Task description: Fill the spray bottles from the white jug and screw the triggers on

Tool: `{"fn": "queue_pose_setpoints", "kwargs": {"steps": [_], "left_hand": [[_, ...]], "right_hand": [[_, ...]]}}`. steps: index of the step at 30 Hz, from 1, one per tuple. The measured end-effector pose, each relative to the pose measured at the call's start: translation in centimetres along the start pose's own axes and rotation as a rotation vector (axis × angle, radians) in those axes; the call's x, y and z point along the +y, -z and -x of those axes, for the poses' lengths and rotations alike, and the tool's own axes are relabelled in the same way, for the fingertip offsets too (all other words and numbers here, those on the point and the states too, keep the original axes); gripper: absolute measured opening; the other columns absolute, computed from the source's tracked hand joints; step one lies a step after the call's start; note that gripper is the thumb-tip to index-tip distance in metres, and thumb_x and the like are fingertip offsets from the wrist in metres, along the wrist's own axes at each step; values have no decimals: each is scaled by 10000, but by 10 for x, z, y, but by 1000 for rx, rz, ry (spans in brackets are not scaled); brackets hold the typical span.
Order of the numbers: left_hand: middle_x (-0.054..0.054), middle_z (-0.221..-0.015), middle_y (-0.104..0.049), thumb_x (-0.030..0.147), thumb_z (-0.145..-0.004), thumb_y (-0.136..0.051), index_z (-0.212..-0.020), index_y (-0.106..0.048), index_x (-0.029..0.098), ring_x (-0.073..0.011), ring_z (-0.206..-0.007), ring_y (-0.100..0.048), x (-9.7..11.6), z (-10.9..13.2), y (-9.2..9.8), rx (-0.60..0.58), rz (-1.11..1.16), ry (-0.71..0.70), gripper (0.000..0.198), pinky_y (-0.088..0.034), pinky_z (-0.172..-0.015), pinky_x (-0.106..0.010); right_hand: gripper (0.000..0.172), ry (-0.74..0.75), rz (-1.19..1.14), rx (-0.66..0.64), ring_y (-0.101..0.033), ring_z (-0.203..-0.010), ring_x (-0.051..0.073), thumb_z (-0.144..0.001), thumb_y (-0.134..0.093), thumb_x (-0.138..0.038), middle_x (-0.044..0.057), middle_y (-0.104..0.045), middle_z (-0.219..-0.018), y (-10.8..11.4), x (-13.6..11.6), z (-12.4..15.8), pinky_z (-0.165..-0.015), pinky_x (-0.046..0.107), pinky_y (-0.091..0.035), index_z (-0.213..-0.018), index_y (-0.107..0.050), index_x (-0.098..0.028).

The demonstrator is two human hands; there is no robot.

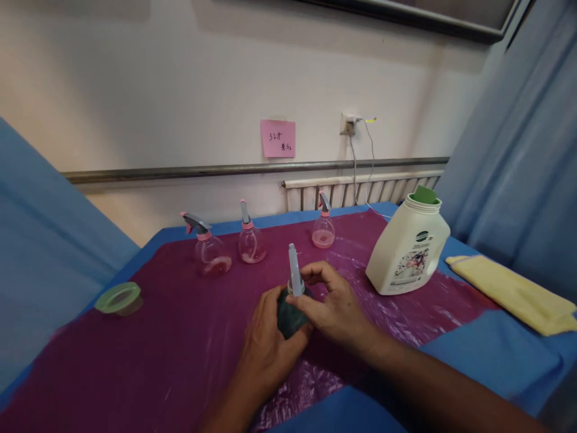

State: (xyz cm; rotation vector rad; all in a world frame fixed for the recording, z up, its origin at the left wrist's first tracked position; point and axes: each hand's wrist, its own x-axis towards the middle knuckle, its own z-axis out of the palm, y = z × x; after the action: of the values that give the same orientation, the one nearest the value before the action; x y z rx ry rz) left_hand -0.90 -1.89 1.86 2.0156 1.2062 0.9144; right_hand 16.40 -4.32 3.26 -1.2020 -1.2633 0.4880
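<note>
A dark green spray bottle (pixel 288 314) with a grey spray head (pixel 294 269) stands upright near the middle of the plastic sheet. Wrapped around its body is my left hand (pixel 267 334). My right hand (pixel 331 300) has its thumb and fingers closed around the bottle's neck, at the base of the spray head. Behind it are clear spray bottles with pink collars and a little pink liquid: one at left (pixel 213 255), one in the middle (pixel 251 240) and one at right (pixel 323 228).
A cream jug (pixel 410 246) with a green piece in its mouth stands at right. Beside it lies a folded yellow cloth (pixel 514 288). At left is a pale green funnel-like dish (pixel 118 297). Purple plastic sheeting (pixel 166 361) covers the blue tablecloth; a wall rail (pixel 202 172) runs behind.
</note>
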Motion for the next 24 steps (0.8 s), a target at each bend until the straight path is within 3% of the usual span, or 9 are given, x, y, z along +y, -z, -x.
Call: {"fn": "queue_pose_setpoints", "kwargs": {"steps": [13, 18, 21, 24], "left_hand": [[-136, -1349, -730, 464, -907, -802, -1416, -611, 239, -379, -1256, -735, 4, -1, 0, -17, -19, 0, 588, -600, -1086, -582], [-119, -1285, -740, 472, -954, -738, -1390, -614, 235, -357, -1219, -745, 4, -3, -1, -27, -29, -6, 511, -606, -1065, -566], [-123, -1276, -748, 465, -942, -740, -1390, -619, 234, -363, -1215, -754, 3, -3, -1, -22, -38, -12, 518, -613, -1068, -571], [-156, -1386, -736, 462, -919, -755, -1447, -611, 237, -393, -1299, -741, 0, -2, -1, -16, -47, -8, 591, -597, -1120, -603]], "right_hand": [[314, -43, -76, 34, -759, -1012, 229, -797, -867, -312, 31, -815, -1064, -4, -7, -3, -966, 401, -597, -1077, -736, -258], [260, -59, -69, -9, -790, -991, 226, -862, -843, -338, 30, -840, -1044, -3, -10, -2, -965, 396, -617, -1083, -739, -250], [311, -22, -61, -24, -810, -1071, 236, -896, -809, -315, 47, -856, -1130, -3, -8, 0, -1023, 405, -628, -1192, -741, -247], [506, 30, 7, -48, -809, -1193, 245, -931, -751, -269, 79, -840, -1328, -2, -3, 3, -1081, 415, -631, -1434, -700, -250]]}}
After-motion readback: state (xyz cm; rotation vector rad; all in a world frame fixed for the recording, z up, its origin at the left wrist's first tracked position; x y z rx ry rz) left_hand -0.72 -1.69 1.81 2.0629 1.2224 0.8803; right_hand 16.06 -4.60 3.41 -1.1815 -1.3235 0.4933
